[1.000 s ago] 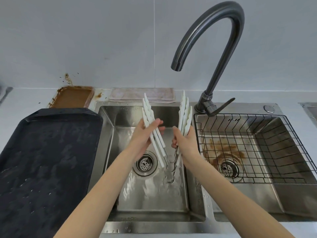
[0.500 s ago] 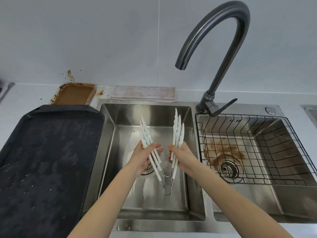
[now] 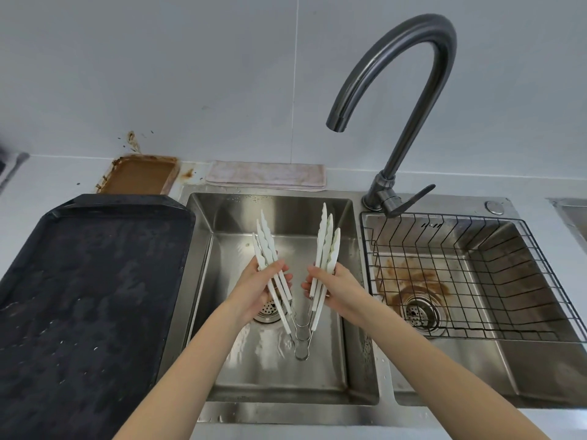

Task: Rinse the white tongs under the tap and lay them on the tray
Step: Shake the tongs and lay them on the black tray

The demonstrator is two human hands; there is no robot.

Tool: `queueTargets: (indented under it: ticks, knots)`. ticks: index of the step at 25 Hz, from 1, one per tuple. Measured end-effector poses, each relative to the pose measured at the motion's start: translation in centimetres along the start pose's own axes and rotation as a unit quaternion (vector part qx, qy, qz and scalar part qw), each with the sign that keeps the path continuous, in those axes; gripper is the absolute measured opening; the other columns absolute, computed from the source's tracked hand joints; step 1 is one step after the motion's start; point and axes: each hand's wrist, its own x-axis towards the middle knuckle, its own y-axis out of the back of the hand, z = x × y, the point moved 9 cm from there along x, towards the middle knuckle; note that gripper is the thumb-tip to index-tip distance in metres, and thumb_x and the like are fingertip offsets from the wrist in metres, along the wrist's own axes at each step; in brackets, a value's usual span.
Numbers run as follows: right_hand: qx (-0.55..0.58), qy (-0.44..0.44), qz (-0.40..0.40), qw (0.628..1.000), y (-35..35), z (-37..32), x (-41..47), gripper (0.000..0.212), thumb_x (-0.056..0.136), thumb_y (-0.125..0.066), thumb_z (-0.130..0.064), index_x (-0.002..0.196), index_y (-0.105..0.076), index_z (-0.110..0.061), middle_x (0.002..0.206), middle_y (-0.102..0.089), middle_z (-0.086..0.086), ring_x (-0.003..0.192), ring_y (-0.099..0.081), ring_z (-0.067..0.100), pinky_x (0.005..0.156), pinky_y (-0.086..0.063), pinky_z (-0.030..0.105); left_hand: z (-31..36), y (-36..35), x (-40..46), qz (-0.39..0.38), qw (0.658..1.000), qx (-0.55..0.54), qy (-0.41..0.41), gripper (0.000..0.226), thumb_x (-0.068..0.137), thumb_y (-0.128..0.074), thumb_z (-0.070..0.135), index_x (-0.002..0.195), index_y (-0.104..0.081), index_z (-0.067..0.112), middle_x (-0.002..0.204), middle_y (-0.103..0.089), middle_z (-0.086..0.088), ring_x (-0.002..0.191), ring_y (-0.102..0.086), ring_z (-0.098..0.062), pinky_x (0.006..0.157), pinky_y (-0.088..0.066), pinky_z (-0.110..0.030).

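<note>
Several white tongs (image 3: 324,249) with metal hinge loops are bunched together and spread into a V over the left sink basin (image 3: 222,223). My left hand (image 3: 263,287) grips the left arms of the tongs, and my right hand (image 3: 333,289) grips the right arms. The serrated tips point up and away from me; the hinges hang low over the basin floor. The dark curved tap (image 3: 406,90) arches above, its spout up and to the right of the tongs, with no water running. The wet black tray (image 3: 85,296) lies on the counter left of the sink.
A black wire basket (image 3: 470,281) sits in the stained right basin. A dirty brown tray (image 3: 139,176) and a folded pinkish cloth (image 3: 266,176) lie along the back wall. The tap's lever (image 3: 409,201) points right. The left basin's drain (image 3: 266,309) is partly hidden by my left hand.
Both hands have lowered the tongs from just under the spout down toward the basin, keeping them spread in a V. The camera view shifted slightly.
</note>
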Motion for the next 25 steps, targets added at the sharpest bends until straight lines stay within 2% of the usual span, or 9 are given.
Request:
queueTargets:
  ticks: [3,6,9,11,14,16,18,20,25]
  knots:
    - [0.003,-0.002,-0.014,1.000,-1.1,-0.7,-0.3,0.003,0.089,-0.058,-0.013,0.087,-0.055,-0.012,0.075,-0.060,0.004,0.068,-0.066,0.014,0.076,-0.057,0.032,1.5,0.5,-0.8,-0.007,1.000,0.018,-0.021,0.016,0.089,-0.056,0.011,0.104,-0.053,0.012,0.087,-0.062,-0.007,0.080,-0.065,-0.020,0.060,-0.058,-0.025]
    - [0.006,-0.006,-0.024,1.000,-3.0,-1.5,-0.6,0.003,0.089,-0.056,-0.010,0.091,-0.054,-0.010,0.078,-0.060,0.006,0.072,-0.065,0.017,0.071,-0.057,0.030,3.5,1.5,-1.5,-0.015,0.998,0.038,-0.047,0.021,0.090,-0.055,0.012,0.110,-0.050,0.011,0.089,-0.064,-0.007,0.080,-0.066,-0.019,0.060,-0.059,-0.024]
    - [0.009,-0.006,-0.035,0.999,-5.7,-2.2,-0.9,0.003,0.091,-0.053,-0.009,0.094,-0.052,-0.010,0.082,-0.058,0.008,0.076,-0.064,0.019,0.071,-0.054,0.030,5.5,3.2,-2.3,-0.017,0.996,0.062,-0.068,0.015,0.089,-0.056,0.013,0.104,-0.052,0.014,0.090,-0.066,-0.007,0.069,-0.071,-0.013,0.059,-0.059,-0.024]
    - [0.013,-0.002,-0.042,0.999,-7.6,-2.4,-1.1,0.013,0.091,-0.053,-0.008,0.104,-0.050,-0.006,0.086,-0.058,0.009,0.079,-0.063,0.019,0.076,-0.054,0.032,6.8,4.7,-2.9,-0.012,0.994,0.077,-0.082,0.010,0.090,-0.056,0.013,0.096,-0.053,0.019,0.090,-0.066,-0.007,0.066,-0.072,-0.010,0.058,-0.058,-0.022]
    - [-0.020,-0.002,-0.046,0.999,-10.7,-2.3,-1.1,0.026,0.092,-0.053,-0.010,0.116,-0.050,0.000,0.086,-0.061,0.009,0.079,-0.064,0.018,0.077,-0.054,0.033,8.4,7.7,-3.8,0.000,0.990,0.102,-0.095,0.016,0.090,-0.055,0.014,0.106,-0.053,0.015,0.092,-0.067,-0.007,0.072,-0.071,-0.012,0.060,-0.058,-0.021]
    - [-0.045,-0.009,-0.051,0.998,-12.9,-1.9,-1.0,0.023,0.092,-0.052,-0.011,0.112,-0.053,0.000,0.084,-0.062,0.008,0.078,-0.063,0.016,0.076,-0.054,0.031,9.3,9.8,-4.3,0.011,0.987,0.129,-0.095,0.023,0.090,-0.054,0.016,0.113,-0.050,0.014,0.095,-0.067,-0.007,0.079,-0.070,-0.014,0.060,-0.058,-0.021]
    - [-0.061,-0.007,-0.063,0.996,-15.3,-1.6,-0.9,0.011,0.092,-0.052,-0.011,0.098,-0.057,-0.004,0.082,-0.063,0.007,0.077,-0.062,0.016,0.071,-0.054,0.026,10.1,12.1,-4.8,0.020,0.986,0.135,-0.091,0.019,0.091,-0.054,0.015,0.110,-0.051,0.016,0.096,-0.067,-0.007,0.082,-0.068,-0.016,0.058,-0.058,-0.021]
    - [-0.072,-0.008,-0.068,0.995,-17.6,-1.2,-0.6,0.008,0.091,-0.051,-0.011,0.088,-0.058,-0.008,0.081,-0.063,0.006,0.078,-0.063,0.016,0.070,-0.054,0.025,10.8,14.2,-5.2,0.029,0.987,0.132,-0.086,0.013,0.091,-0.053,0.014,0.103,-0.051,0.019,0.096,-0.066,-0.008,0.083,-0.068,-0.018,0.057,-0.059,-0.022]
    - [-0.095,-0.026,-0.067,0.993,-22.4,0.3,1.0,0.011,0.091,-0.052,-0.013,0.099,-0.056,-0.007,0.080,-0.061,0.004,0.079,-0.062,0.018,0.082,-0.054,0.033,11.8,19.6,-5.1,0.068,0.985,0.143,-0.074,0.017,0.091,-0.054,0.013,0.107,-0.049,0.014,0.095,-0.063,-0.008,0.084,-0.065,-0.017,0.056,-0.058,-0.025]
